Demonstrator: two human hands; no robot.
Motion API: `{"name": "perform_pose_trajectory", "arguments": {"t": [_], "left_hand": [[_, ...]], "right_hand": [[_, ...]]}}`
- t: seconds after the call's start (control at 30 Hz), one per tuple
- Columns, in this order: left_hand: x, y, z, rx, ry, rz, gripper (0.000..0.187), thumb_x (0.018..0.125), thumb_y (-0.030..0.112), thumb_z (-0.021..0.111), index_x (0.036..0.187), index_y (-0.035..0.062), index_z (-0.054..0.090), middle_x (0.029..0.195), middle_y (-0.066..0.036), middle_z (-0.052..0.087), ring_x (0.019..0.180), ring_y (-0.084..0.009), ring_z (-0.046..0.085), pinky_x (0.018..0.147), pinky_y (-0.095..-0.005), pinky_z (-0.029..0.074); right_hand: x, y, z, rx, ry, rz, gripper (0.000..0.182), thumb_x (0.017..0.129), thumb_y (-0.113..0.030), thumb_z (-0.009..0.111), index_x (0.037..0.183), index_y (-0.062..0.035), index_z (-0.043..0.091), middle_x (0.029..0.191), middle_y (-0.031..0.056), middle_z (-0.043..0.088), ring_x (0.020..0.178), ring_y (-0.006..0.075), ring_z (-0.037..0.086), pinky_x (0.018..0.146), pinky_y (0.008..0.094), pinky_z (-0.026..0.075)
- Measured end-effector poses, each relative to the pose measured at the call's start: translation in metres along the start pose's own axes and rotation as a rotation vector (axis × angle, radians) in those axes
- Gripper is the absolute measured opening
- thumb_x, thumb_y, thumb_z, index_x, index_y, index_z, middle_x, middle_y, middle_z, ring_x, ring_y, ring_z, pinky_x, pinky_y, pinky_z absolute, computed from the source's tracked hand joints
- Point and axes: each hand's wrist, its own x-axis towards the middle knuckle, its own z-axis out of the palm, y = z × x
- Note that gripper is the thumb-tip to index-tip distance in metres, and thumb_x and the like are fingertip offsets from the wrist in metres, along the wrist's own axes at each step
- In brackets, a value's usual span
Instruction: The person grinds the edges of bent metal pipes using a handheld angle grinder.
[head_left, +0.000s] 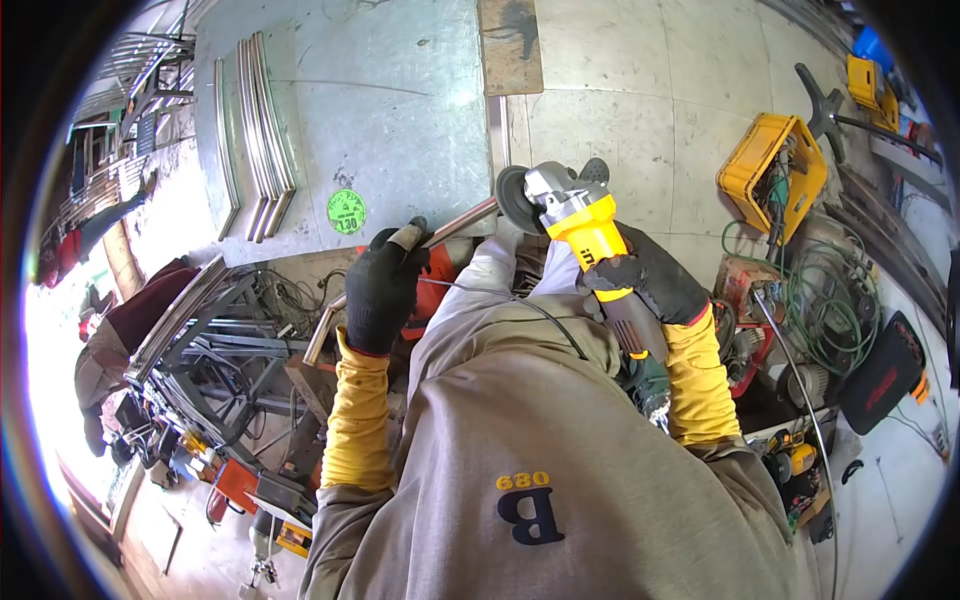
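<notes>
My left hand (382, 285), in a black glove, is closed round a thin metal bar (462, 220) that slants up to the right. In my right hand (655, 275), also gloved in black, is a yellow and silver angle grinder (585, 222). Its dark round disc (517, 198) is at the bar's right end; whether they touch is hard to tell. A dark cable (510, 295) crosses in front of my shirt.
A metal sheet (370, 110) bears several long strips (262, 140) and a green round sticker (346, 211). To the right are a yellow crate (745, 165) and green hoses (830, 300). Metal frames (215, 350) and another person (135, 320) are at left.
</notes>
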Motion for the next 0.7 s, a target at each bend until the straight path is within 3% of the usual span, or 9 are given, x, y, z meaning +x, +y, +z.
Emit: {"name": "perform_pose_trajectory", "arguments": {"t": [0.27, 0.53, 0.7], "left_hand": [[0.009, -0.010, -0.003, 0.003, -0.071, -0.070, 0.036, 0.105, 0.014, 0.068, 0.139, 0.0036, 0.075, 0.111, -0.019, 0.080, 0.096, -0.0321, 0.078, 0.085, -0.0400, 0.060], [0.009, 0.004, -0.013, -0.106, -0.166, -0.213, 0.043, 0.102, 0.008, 0.071, 0.145, 0.0012, 0.070, 0.109, -0.016, 0.080, 0.097, -0.0194, 0.077, 0.085, -0.0346, 0.060], [-0.001, -0.008, -0.002, -0.072, -0.042, -0.004, 0.044, 0.100, 0.005, 0.075, 0.143, 0.0008, 0.071, 0.117, -0.016, 0.079, 0.102, -0.0221, 0.078, 0.088, -0.0353, 0.061]], "right_hand": [[0.001, 0.009, 0.001, 0.043, 0.040, 0.024, 0.060, 0.090, -0.031, 0.088, 0.140, -0.0046, 0.065, 0.107, 0.0054, 0.073, 0.093, 0.0137, 0.071, 0.084, 0.0315, 0.060], [-0.004, 0.017, -0.003, 0.139, 0.090, 0.060, 0.062, 0.092, -0.025, 0.088, 0.144, -0.0043, 0.060, 0.105, 0.0080, 0.074, 0.088, 0.0174, 0.074, 0.077, 0.0339, 0.063], [-0.004, 0.014, -0.005, 0.156, 0.070, 0.060, 0.068, 0.094, -0.029, 0.088, 0.149, -0.0037, 0.056, 0.105, 0.0093, 0.074, 0.087, 0.0209, 0.077, 0.076, 0.0361, 0.064]]}}
